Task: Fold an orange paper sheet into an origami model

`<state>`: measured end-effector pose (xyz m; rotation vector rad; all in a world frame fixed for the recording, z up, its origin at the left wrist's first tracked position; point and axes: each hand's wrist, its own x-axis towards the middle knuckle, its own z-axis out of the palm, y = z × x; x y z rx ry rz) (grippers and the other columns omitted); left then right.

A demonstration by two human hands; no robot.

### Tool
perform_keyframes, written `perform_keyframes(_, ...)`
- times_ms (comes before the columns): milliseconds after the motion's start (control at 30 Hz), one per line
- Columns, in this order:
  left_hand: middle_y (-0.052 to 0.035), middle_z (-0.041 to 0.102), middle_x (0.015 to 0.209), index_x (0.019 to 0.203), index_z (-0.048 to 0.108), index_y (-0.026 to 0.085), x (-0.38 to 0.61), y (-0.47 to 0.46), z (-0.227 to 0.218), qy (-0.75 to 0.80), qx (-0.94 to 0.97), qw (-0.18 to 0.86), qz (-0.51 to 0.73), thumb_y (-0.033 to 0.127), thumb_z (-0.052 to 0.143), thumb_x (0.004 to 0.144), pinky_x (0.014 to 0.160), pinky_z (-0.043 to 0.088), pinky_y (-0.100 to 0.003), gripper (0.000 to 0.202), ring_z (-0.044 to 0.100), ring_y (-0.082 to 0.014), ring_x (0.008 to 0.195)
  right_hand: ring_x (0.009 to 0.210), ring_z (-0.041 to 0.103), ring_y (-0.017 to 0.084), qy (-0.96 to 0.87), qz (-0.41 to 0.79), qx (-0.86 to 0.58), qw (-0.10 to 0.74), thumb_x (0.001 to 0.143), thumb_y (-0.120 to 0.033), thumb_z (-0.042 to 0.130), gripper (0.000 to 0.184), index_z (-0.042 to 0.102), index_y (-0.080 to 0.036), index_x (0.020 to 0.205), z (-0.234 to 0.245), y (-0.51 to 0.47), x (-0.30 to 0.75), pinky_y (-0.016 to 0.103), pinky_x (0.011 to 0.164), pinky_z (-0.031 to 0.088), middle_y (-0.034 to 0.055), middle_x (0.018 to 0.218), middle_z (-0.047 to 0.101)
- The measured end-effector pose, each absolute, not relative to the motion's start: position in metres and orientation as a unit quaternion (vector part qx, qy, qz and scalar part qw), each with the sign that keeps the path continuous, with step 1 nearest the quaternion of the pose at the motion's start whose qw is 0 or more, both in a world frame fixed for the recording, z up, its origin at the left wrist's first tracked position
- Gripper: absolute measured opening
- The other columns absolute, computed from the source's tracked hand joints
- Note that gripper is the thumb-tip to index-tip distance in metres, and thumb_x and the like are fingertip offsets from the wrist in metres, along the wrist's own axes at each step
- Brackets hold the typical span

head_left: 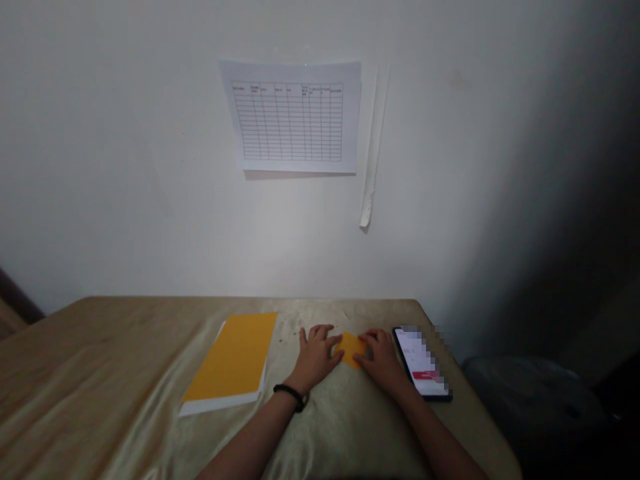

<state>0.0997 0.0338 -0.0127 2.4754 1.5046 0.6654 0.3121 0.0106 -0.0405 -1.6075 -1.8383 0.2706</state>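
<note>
A small piece of yellow-orange paper lies between my two hands, close to the cloth surface. My left hand pinches its left edge between thumb and index finger, while the other fingers spread away; a dark band circles that wrist. On the opposite side, my right hand grips the paper's right edge with thumb and fingers. Whether the small paper is folded cannot be made out. To the left of my hands rests a stack of yellow-orange sheets with white paper showing beneath it.
A phone with its screen lit lies just right of my right hand. Wrinkled beige cloth covers the table. Behind it rises a white wall bearing a printed table sheet and a peeling strip. A dark, blurry object stands beyond the right edge.
</note>
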Motion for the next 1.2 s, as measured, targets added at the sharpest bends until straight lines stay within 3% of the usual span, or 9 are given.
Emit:
perform_keyframes(200, -0.0055, 0.056, 0.138, 0.117, 0.068, 0.034, 0.100, 0.034, -0.013, 0.498, 0.829, 0.104, 0.231, 0.035, 0.070, 0.085, 0.112, 0.012, -0.072, 0.033, 0.044, -0.0329, 0.132, 0.121, 0.050, 0.029, -0.700, 0.123, -0.628, 0.317, 0.073, -0.032, 0.075, 0.042, 0.070, -0.023, 0.113, -0.037, 0.011, 0.312, 0.039, 0.107, 0.038, 0.0109, 0.123, 0.057)
perform_keyframes(433, -0.0075, 0.059, 0.135, 0.104, 0.065, 0.025, 0.101, 0.036, -0.015, 0.510, 0.816, 0.119, 0.247, 0.034, 0.070, 0.085, 0.114, 0.017, -0.065, 0.023, 0.047, -0.0297, 0.131, 0.123, 0.048, 0.029, -0.691, 0.160, -0.639, 0.299, 0.068, -0.031, 0.079, 0.042, 0.070, -0.021, 0.107, -0.030, 0.012, 0.313, 0.037, 0.108, 0.036, 0.0103, 0.125, 0.056)
perform_keyframes(667, -0.0077, 0.056, 0.141, 0.132, 0.056, 0.030, 0.100, 0.039, -0.015, 0.511, 0.816, 0.130, 0.239, 0.037, 0.071, 0.082, 0.115, 0.015, -0.065, 0.053, 0.043, -0.0311, 0.133, 0.126, 0.045, 0.027, -0.690, 0.190, -0.635, 0.290, 0.062, -0.028, 0.083, 0.049, 0.068, -0.022, 0.108, -0.022, 0.009, 0.311, 0.037, 0.109, 0.033, 0.0087, 0.127, 0.054)
perform_keyframes(800, -0.0048, 0.054, 0.143, 0.119, 0.067, 0.035, 0.099, 0.040, -0.014, 0.507, 0.818, 0.139, 0.233, 0.039, 0.071, 0.083, 0.114, 0.012, -0.067, 0.036, 0.042, -0.0315, 0.134, 0.126, 0.045, 0.027, -0.705, 0.189, -0.617, 0.295, 0.061, -0.026, 0.083, 0.048, 0.068, -0.026, 0.107, -0.023, 0.008, 0.312, 0.039, 0.108, 0.034, 0.0064, 0.127, 0.054)
perform_keyframes(967, -0.0053, 0.057, 0.139, 0.104, 0.069, 0.029, 0.096, 0.041, -0.016, 0.507, 0.811, 0.149, 0.250, 0.030, 0.075, 0.078, 0.114, 0.014, -0.064, 0.026, 0.044, -0.0306, 0.132, 0.126, 0.045, 0.028, -0.716, 0.187, -0.594, 0.314, 0.060, -0.023, 0.082, 0.055, 0.066, -0.027, 0.112, -0.029, 0.009, 0.313, 0.041, 0.107, 0.036, 0.0063, 0.126, 0.054)
perform_keyframes(1100, -0.0063, 0.061, 0.134, 0.097, 0.067, 0.024, 0.094, 0.042, -0.015, 0.502, 0.801, 0.158, 0.284, 0.023, 0.075, 0.076, 0.114, 0.021, -0.058, 0.022, 0.048, -0.0289, 0.129, 0.126, 0.045, 0.028, -0.706, 0.185, -0.597, 0.333, 0.062, -0.025, 0.082, 0.069, 0.059, -0.028, 0.127, -0.031, 0.008, 0.313, 0.042, 0.108, 0.036, 0.0080, 0.128, 0.053)
perform_keyframes(1200, -0.0067, 0.064, 0.128, 0.089, 0.066, 0.022, 0.094, 0.044, -0.012, 0.495, 0.789, 0.171, 0.321, 0.020, 0.075, 0.075, 0.110, 0.031, -0.051, 0.017, 0.052, -0.0278, 0.124, 0.125, 0.047, 0.028, -0.693, 0.189, -0.600, 0.352, 0.066, -0.026, 0.080, 0.064, 0.061, -0.027, 0.127, -0.029, 0.007, 0.313, 0.042, 0.109, 0.037, 0.0091, 0.127, 0.054)
